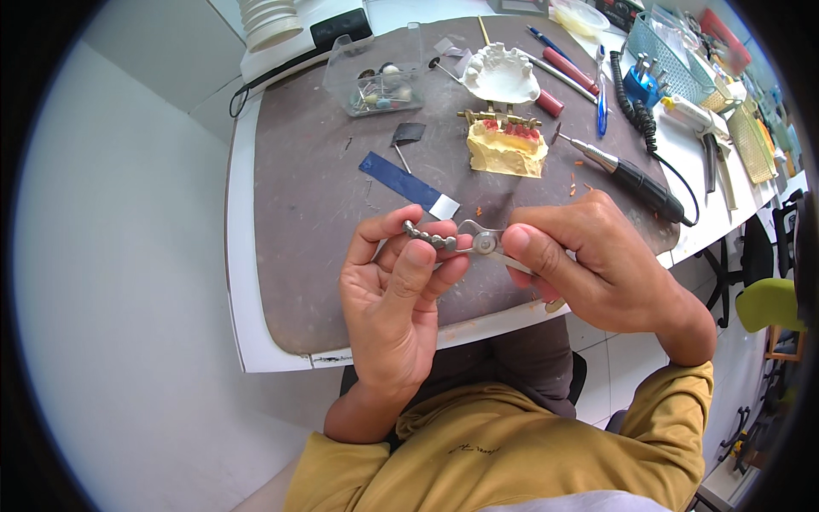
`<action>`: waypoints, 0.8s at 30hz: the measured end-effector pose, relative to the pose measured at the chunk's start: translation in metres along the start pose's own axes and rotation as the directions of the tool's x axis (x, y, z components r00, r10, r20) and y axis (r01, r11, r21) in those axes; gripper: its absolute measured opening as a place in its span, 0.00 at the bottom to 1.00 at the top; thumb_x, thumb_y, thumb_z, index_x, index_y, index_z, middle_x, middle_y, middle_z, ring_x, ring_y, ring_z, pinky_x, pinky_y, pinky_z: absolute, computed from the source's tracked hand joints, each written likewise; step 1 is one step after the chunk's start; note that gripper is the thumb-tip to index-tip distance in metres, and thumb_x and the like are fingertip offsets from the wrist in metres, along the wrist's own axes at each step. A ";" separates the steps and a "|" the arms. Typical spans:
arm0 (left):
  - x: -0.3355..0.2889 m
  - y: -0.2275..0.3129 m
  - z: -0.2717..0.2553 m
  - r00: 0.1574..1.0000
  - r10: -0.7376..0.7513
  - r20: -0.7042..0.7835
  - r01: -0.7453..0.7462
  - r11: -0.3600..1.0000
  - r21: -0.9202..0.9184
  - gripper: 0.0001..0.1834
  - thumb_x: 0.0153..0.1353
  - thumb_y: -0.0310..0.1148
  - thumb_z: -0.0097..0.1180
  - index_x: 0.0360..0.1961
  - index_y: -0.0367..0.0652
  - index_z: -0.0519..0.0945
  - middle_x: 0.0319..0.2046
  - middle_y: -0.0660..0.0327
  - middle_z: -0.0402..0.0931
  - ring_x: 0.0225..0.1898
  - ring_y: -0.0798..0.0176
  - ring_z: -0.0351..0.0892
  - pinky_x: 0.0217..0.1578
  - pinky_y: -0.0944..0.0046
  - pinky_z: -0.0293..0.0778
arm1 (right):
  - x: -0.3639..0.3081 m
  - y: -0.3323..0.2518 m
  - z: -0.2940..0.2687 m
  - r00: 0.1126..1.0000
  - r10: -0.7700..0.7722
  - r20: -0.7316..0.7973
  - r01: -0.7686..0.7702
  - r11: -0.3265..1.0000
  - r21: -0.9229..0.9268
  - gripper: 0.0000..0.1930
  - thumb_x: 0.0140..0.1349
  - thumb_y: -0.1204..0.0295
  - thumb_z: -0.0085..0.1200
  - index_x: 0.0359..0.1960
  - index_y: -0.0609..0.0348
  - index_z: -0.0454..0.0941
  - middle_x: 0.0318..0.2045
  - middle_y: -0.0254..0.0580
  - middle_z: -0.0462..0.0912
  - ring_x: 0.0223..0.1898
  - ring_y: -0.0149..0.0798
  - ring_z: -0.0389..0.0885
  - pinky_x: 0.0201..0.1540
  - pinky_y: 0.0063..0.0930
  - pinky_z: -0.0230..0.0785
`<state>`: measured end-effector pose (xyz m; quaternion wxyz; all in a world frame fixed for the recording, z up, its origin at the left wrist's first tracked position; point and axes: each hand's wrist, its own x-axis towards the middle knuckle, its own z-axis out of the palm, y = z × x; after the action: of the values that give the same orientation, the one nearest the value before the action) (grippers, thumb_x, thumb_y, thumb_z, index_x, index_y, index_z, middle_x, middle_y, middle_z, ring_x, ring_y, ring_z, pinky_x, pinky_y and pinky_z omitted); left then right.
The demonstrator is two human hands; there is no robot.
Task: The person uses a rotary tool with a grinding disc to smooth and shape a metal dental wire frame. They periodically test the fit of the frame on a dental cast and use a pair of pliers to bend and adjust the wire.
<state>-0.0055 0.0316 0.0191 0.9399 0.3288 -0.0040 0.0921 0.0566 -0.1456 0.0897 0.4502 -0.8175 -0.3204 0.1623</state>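
Observation:
My left hand [388, 299] pinches a curved metal dental bridge [429, 239] between thumb and fingertips. Its row of tooth shapes slants down toward the right. My right hand [589, 260] is closed around the handles of a small metal dental caliper [487, 245]. The caliper's tips reach the right end of the bridge; whether they touch it I cannot tell. Beyond my hands, a yellow plaster jaw model [508, 158] with red on its ridge stands on a brass-coloured articulator [502, 116]. A white plaster model [500, 75] is tipped back behind it.
A dark blue strip [401, 179] lies left of the models, near a small dark square [409, 133]. Burs and polishing tips fill a transparent box [375, 91]. At right rest a corded handpiece [636, 181], a blue-handled brush [602, 94] and a blue bur stand [646, 83].

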 end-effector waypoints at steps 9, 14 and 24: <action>0.000 0.000 0.001 1.000 0.004 -0.002 -0.004 1.000 -0.005 0.14 0.63 0.23 0.56 0.49 0.34 0.70 0.43 0.48 0.79 0.45 0.54 0.83 0.46 0.62 0.83 | 0.002 -0.001 -0.002 0.994 0.083 0.065 -0.089 0.992 0.086 0.22 0.72 0.64 0.41 0.22 0.66 0.75 0.12 0.43 0.75 0.15 0.39 0.76 0.21 0.31 0.65; 0.001 -0.001 0.001 1.000 -0.001 -0.004 0.001 0.999 -0.033 0.14 0.63 0.23 0.57 0.49 0.35 0.70 0.43 0.48 0.79 0.45 0.54 0.83 0.46 0.62 0.83 | 0.002 0.002 -0.002 0.989 0.119 0.088 -0.131 0.981 0.146 0.24 0.72 0.61 0.40 0.22 0.65 0.75 0.12 0.37 0.73 0.14 0.32 0.72 0.21 0.28 0.64; 0.003 0.000 -0.001 1.000 -0.017 -0.012 0.016 0.997 -0.073 0.15 0.63 0.23 0.57 0.49 0.36 0.70 0.45 0.49 0.78 0.45 0.58 0.82 0.46 0.64 0.83 | 0.008 -0.003 -0.004 0.942 0.233 0.241 -0.314 0.865 0.392 0.24 0.73 0.58 0.39 0.28 0.66 0.77 0.18 0.38 0.79 0.21 0.27 0.77 0.26 0.21 0.70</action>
<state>-0.0024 0.0328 0.0191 0.9520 0.2937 0.0015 0.0861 0.0631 -0.1418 0.0943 0.5575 -0.7182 -0.1982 0.3661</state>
